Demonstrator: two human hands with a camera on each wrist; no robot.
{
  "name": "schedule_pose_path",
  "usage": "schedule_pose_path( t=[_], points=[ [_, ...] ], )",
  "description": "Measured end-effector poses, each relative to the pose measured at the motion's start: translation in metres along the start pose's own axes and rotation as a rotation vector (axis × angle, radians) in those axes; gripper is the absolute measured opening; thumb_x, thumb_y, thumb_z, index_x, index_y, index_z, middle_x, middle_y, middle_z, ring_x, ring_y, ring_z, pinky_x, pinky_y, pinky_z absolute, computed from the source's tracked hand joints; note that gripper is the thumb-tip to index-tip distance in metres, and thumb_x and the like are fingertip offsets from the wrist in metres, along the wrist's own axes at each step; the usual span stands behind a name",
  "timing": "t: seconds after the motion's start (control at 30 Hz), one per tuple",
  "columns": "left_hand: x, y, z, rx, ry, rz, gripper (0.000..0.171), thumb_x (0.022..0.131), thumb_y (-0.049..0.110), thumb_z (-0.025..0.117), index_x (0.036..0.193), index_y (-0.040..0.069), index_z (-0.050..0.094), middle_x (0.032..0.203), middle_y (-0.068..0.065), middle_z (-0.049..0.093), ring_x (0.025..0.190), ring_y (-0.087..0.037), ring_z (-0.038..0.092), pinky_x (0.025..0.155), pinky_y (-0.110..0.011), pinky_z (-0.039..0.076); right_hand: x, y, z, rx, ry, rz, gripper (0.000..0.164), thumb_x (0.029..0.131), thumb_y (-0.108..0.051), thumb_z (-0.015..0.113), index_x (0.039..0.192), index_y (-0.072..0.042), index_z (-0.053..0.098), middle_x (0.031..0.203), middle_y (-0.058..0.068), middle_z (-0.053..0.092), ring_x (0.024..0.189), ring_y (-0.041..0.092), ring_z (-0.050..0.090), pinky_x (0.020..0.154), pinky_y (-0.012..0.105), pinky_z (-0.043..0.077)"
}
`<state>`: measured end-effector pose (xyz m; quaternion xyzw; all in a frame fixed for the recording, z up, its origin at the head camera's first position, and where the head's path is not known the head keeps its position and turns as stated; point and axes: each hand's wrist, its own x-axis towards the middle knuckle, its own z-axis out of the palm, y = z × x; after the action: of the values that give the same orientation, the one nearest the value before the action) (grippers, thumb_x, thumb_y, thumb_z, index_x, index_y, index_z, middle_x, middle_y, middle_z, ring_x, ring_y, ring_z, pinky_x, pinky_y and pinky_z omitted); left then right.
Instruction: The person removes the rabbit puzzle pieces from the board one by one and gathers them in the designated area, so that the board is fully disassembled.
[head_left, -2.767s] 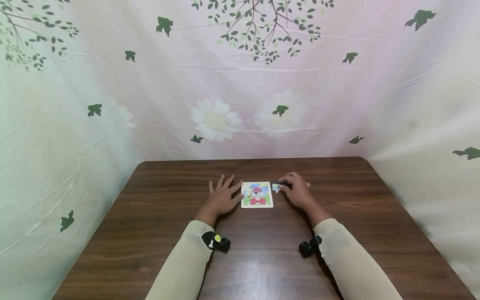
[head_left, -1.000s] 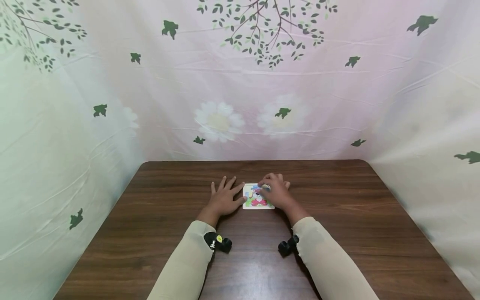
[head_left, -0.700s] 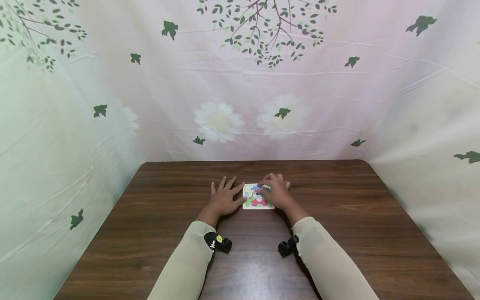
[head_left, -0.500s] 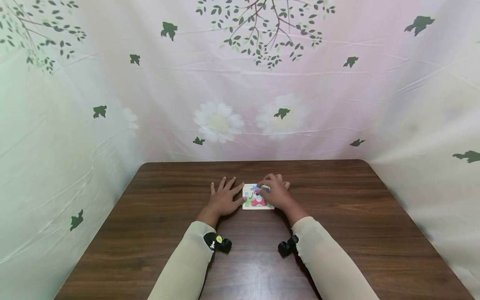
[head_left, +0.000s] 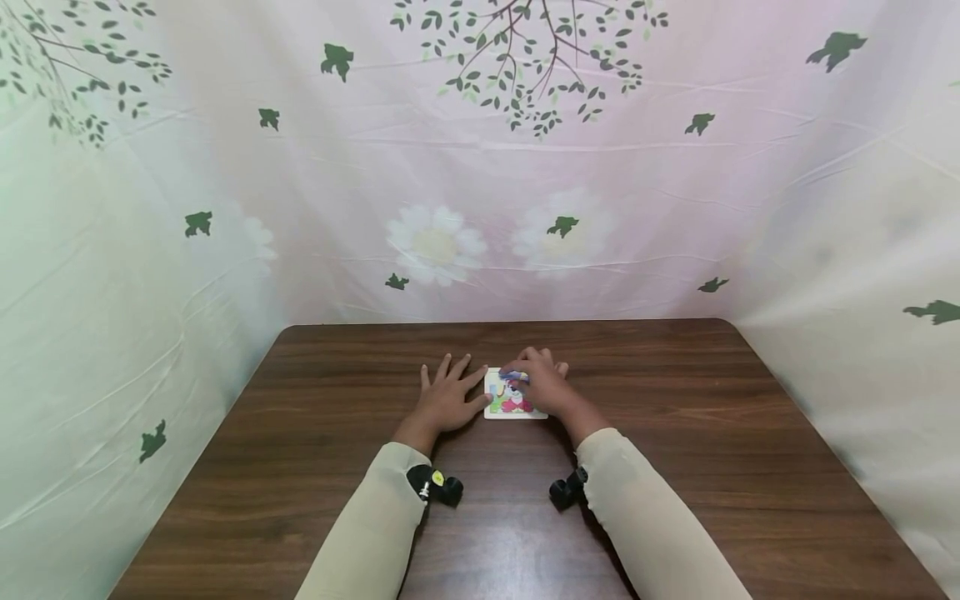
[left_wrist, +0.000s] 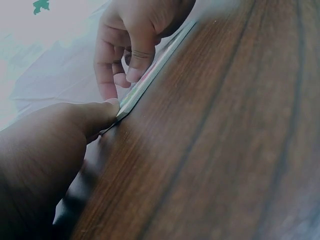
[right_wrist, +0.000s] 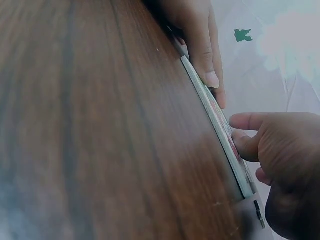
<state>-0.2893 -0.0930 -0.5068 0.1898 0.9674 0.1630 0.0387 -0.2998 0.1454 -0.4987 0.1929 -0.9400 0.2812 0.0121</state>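
Observation:
A small square jigsaw puzzle [head_left: 516, 406] in a white frame lies near the far side of the table, showing a pink and white cartoon animal. My left hand [head_left: 444, 402] rests flat with fingers spread, its thumb pressing the puzzle's left edge. Over the top of the picture, my right hand [head_left: 545, 385] has thumb and index finger bent to either side of a blue puzzle piece [head_left: 514, 376]. Both fingertips sit right at the board. The palm covers the puzzle's upper right corner. In the right wrist view, the thin board [right_wrist: 216, 122] lies flat beneath the fingers.
The brown wooden table [head_left: 315, 500] has rounded far corners. A pale cloth [head_left: 480, 167] with leaves, birds and flowers hangs behind it and along both sides. Small black cameras, like the left camera [head_left: 450, 492], are strapped at both wrists.
My right hand has brought a loose blue puzzle piece from beside the frame onto the puzzle, paused at the upper right, then shifted slightly left. My left hand has stayed in place.

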Motion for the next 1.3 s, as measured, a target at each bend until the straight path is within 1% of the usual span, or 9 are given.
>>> schedule_pose_path(
  t=[0.13, 0.23, 0.37, 0.53, 0.67, 0.8, 0.9, 1.03, 1.3],
  points=[
    [-0.0003, -0.0002, -0.0003, 0.008, -0.003, -0.002, 0.068, 0.110, 0.066, 0.048, 0.171, 0.037, 0.039, 0.184, -0.006, 0.025, 0.173, -0.042, 0.010, 0.131, -0.080, 0.002, 0.0012, -0.0017, -0.0010, 0.009, -0.036, 0.010, 0.028, 0.107, -0.010, 0.070, 0.128, -0.025, 0.081, 0.129, 0.009, 0.059, 0.113, 0.030, 0.047, 0.090, 0.053, 0.025],
    [-0.0009, -0.0004, -0.0004, 0.011, -0.006, -0.002, 0.068, 0.110, 0.066, 0.048, 0.171, 0.038, 0.039, 0.184, -0.005, 0.024, 0.173, -0.042, 0.010, 0.131, -0.080, 0.002, 0.0021, -0.0023, -0.0011, 0.024, -0.057, 0.021, 0.029, 0.107, -0.009, 0.068, 0.128, -0.025, 0.080, 0.129, 0.010, 0.058, 0.114, 0.030, 0.049, 0.091, 0.051, 0.025],
    [-0.0018, 0.0002, -0.0009, 0.000, -0.004, -0.001, 0.068, 0.110, 0.066, 0.048, 0.170, 0.037, 0.040, 0.184, -0.006, 0.025, 0.173, -0.042, 0.010, 0.131, -0.080, 0.002, 0.0030, -0.0045, -0.0020, 0.041, -0.073, 0.040, 0.029, 0.107, -0.006, 0.067, 0.126, -0.024, 0.080, 0.127, 0.010, 0.057, 0.117, 0.031, 0.052, 0.093, 0.053, 0.026],
    [-0.0008, -0.0002, 0.0004, 0.001, -0.010, -0.006, 0.068, 0.109, 0.067, 0.047, 0.171, 0.038, 0.039, 0.184, -0.005, 0.023, 0.173, -0.041, 0.008, 0.132, -0.079, 0.001, 0.0044, -0.0082, -0.0022, 0.023, -0.079, 0.071, 0.027, 0.107, -0.005, 0.066, 0.123, -0.024, 0.078, 0.124, 0.009, 0.057, 0.120, 0.033, 0.054, 0.094, 0.054, 0.026],
    [0.0012, -0.0009, 0.0027, 0.014, -0.011, -0.013, 0.069, 0.109, 0.069, 0.046, 0.171, 0.039, 0.038, 0.184, -0.004, 0.023, 0.173, -0.040, 0.008, 0.132, -0.079, 0.001, 0.0060, -0.0071, -0.0001, 0.004, -0.075, 0.076, 0.027, 0.106, -0.003, 0.067, 0.121, -0.024, 0.075, 0.127, 0.010, 0.055, 0.122, 0.034, 0.054, 0.094, 0.054, 0.028],
    [0.0017, -0.0008, 0.0031, 0.016, -0.009, -0.013, 0.069, 0.109, 0.069, 0.046, 0.171, 0.040, 0.038, 0.184, -0.004, 0.023, 0.173, -0.040, 0.008, 0.132, -0.079, 0.001, 0.0067, -0.0069, -0.0002, 0.018, -0.074, 0.087, 0.022, 0.106, -0.004, 0.068, 0.116, -0.023, 0.073, 0.130, 0.011, 0.052, 0.121, 0.033, 0.053, 0.093, 0.053, 0.027],
    [0.0015, -0.0006, 0.0026, 0.013, -0.011, -0.014, 0.070, 0.108, 0.070, 0.046, 0.171, 0.039, 0.038, 0.184, -0.004, 0.023, 0.173, -0.040, 0.008, 0.132, -0.079, 0.001, 0.0063, -0.0076, -0.0008, 0.028, -0.077, 0.104, 0.023, 0.106, -0.006, 0.068, 0.119, -0.023, 0.073, 0.131, 0.010, 0.052, 0.122, 0.032, 0.053, 0.094, 0.052, 0.027],
    [0.0014, -0.0008, 0.0023, 0.013, -0.011, -0.014, 0.070, 0.108, 0.070, 0.046, 0.171, 0.039, 0.038, 0.184, -0.003, 0.023, 0.173, -0.040, 0.008, 0.132, -0.079, 0.001, 0.0066, -0.0085, -0.0010, 0.028, -0.079, 0.119, 0.027, 0.106, -0.006, 0.067, 0.126, -0.024, 0.075, 0.135, 0.011, 0.052, 0.127, 0.033, 0.053, 0.097, 0.054, 0.028],
    [0.0016, -0.0010, 0.0021, 0.010, -0.014, -0.016, 0.070, 0.108, 0.070, 0.046, 0.170, 0.039, 0.038, 0.184, -0.004, 0.023, 0.173, -0.040, 0.008, 0.132, -0.079, 0.001, 0.0083, -0.0095, -0.0003, 0.019, -0.098, 0.130, 0.022, 0.107, -0.008, 0.067, 0.122, -0.024, 0.073, 0.139, 0.013, 0.051, 0.132, 0.034, 0.052, 0.100, 0.058, 0.028]
  ],
)
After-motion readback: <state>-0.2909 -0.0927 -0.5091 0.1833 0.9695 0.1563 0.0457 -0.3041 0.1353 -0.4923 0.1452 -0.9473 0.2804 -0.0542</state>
